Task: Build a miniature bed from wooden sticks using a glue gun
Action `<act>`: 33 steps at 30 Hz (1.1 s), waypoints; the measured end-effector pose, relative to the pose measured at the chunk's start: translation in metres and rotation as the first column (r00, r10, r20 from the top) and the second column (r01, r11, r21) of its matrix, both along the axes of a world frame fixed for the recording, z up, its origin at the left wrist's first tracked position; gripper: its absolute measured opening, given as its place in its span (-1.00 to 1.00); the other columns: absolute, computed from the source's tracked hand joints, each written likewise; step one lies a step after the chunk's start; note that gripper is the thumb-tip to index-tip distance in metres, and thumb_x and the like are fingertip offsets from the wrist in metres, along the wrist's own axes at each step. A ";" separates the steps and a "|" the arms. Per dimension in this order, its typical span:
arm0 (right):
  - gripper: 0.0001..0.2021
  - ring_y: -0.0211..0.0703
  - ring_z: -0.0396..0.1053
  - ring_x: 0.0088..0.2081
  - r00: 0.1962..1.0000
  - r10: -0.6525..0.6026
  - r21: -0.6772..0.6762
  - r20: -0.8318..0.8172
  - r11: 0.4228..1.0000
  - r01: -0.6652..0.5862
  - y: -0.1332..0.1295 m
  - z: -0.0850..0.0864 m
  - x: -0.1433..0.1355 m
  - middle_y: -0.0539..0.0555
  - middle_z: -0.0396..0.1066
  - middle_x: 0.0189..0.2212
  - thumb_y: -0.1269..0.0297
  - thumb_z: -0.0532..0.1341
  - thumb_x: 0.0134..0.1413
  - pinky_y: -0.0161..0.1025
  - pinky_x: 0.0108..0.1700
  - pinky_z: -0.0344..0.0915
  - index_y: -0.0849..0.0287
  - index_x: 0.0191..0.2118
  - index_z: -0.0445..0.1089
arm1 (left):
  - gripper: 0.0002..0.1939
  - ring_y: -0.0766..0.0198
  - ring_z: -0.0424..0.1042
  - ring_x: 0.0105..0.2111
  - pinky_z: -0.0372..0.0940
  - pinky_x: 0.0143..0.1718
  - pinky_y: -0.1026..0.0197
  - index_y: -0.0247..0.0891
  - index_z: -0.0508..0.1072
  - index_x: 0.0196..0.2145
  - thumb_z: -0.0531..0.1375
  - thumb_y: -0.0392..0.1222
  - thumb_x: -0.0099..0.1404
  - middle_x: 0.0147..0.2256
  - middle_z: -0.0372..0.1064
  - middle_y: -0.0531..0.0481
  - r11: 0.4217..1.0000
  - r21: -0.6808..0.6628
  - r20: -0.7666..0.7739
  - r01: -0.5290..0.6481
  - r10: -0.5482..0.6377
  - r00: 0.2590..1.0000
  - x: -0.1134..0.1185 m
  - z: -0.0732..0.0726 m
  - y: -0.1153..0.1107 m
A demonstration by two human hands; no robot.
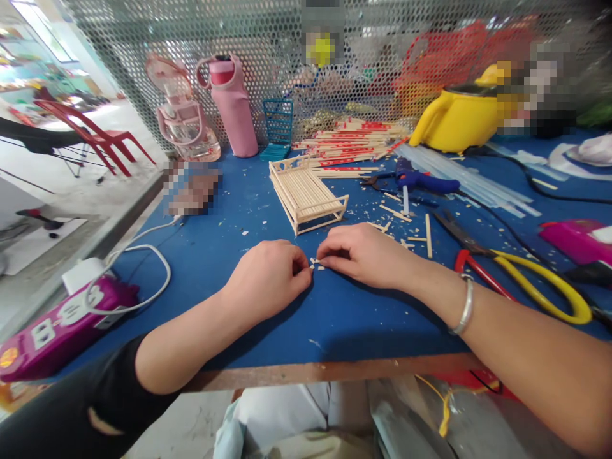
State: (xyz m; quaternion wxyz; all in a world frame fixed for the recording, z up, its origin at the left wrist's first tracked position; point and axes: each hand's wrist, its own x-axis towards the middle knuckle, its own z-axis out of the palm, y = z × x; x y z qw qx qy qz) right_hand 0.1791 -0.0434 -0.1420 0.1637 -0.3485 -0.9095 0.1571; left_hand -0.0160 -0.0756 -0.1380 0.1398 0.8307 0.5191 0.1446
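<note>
Low over the blue tabletop, my left hand (270,277) has its thumb and forefinger pinched together. Facing it, my right hand (363,255) also pinches, its fingertips a short way from the left ones. Between the fingertips lie tiny pale wooden bits (314,261); what either hand grips is too small to make out. Just beyond the hands stands a small bed-shaped model (310,191) built of thin wooden sticks, with low rails at both ends. Right of it are loose cut sticks (429,236) and a blue glue gun (423,178) with a translucent glue stick.
Pliers (482,252) with red and yellow handles lie at right. Behind are bundled sticks (358,140), clear glue sticks (478,178), a yellow pot (459,118), a pink bottle (234,105) and a teal stand (277,127). A purple power strip (67,325) with a white cable sits left.
</note>
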 end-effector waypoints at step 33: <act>-0.46 -0.34 0.02 -0.72 0.637 -0.468 -0.633 -0.613 0.773 -0.041 -0.103 0.041 -0.011 -0.11 0.02 -0.79 -0.21 -0.12 0.14 -0.32 -0.65 -0.01 0.11 -0.64 0.08 | -0.47 0.11 0.40 -0.08 0.32 -0.10 0.14 -0.21 0.38 0.03 -0.19 0.09 0.39 -0.02 0.38 -0.14 0.969 -0.247 0.945 -0.011 0.243 0.220 0.082 0.026 -0.088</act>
